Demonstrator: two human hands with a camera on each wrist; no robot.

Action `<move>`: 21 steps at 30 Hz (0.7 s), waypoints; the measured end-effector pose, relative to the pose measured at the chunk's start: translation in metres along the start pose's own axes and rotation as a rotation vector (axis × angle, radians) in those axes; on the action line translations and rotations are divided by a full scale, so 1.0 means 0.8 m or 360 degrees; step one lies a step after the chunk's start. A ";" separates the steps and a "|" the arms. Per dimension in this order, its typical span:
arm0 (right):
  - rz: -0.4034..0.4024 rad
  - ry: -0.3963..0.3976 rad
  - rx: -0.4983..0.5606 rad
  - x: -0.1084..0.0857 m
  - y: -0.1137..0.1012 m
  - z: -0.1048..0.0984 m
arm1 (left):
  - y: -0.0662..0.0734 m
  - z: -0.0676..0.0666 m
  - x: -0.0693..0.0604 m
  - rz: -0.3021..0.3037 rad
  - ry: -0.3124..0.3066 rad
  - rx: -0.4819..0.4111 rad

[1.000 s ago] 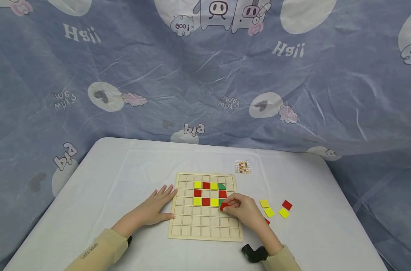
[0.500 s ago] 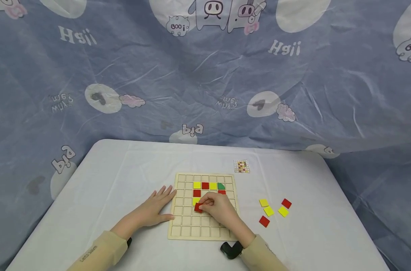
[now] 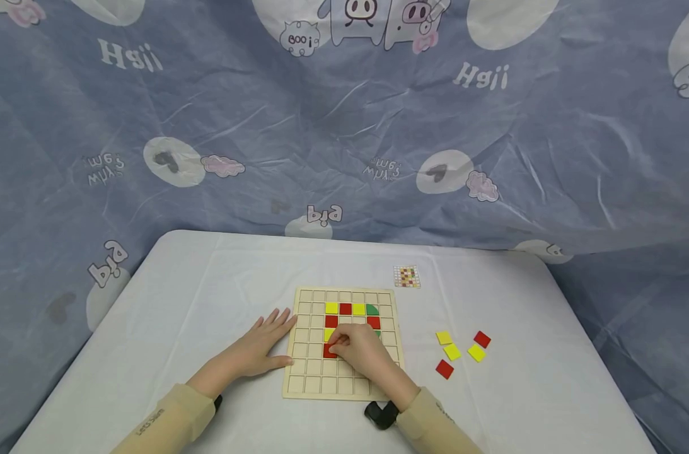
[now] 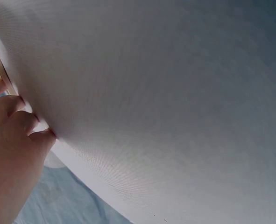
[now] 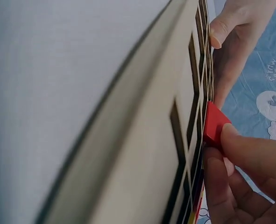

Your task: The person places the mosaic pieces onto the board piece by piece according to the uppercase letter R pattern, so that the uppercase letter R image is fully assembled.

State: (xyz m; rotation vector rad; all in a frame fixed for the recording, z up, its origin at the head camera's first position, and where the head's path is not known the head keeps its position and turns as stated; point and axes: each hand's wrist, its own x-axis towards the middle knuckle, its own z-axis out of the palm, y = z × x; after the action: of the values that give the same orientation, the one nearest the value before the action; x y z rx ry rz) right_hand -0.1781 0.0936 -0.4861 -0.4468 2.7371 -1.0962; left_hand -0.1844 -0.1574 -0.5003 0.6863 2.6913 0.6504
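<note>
A square wooden grid board (image 3: 344, 389) lies on the white table, with red, yellow and green tiles in several of its cells. My right hand (image 3: 364, 353) pinches a red square tile (image 3: 329, 351) between thumb and fingers, over the cell just below a yellow tile (image 3: 329, 335). In the right wrist view the red tile (image 5: 215, 125) is tilted against the grid, the thumb on its edge. Part of the board's tile pattern is hidden under this hand. My left hand (image 3: 256, 350) lies spread at the board's left edge, fingertips and thumb touching it.
Loose yellow tiles (image 3: 452, 352) and red tiles (image 3: 444, 369) lie on the table to the board's right. A small printed pattern card (image 3: 407, 276) rests beyond the board's far right corner. Behind the table hangs a blue-grey printed cloth (image 3: 299, 126).
My right hand has moved left across the board with the red tile, from the lower right of the pattern to its lower left, and lowered it onto the grid. The left hand stays put.
</note>
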 end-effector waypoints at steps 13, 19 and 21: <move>-0.0058 0.0110 -0.0100 0.000 0.001 0.008 | 0.002 -0.001 0.000 0.0004 0.0001 0.0002; -0.0023 0.0095 -0.0089 -0.003 -0.001 0.005 | 0.001 0.000 0.000 0.0004 -0.0001 -0.0004; 0.0008 0.0063 -0.0059 -0.005 -0.001 0.001 | 0.001 0.001 -0.001 -0.0005 -0.0004 0.0002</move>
State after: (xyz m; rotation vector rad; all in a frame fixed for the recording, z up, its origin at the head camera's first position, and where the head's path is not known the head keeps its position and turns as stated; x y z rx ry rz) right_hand -0.1741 0.0941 -0.4860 -0.4273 2.7955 -1.0664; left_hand -0.1835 -0.1568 -0.5005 0.6824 2.6903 0.6463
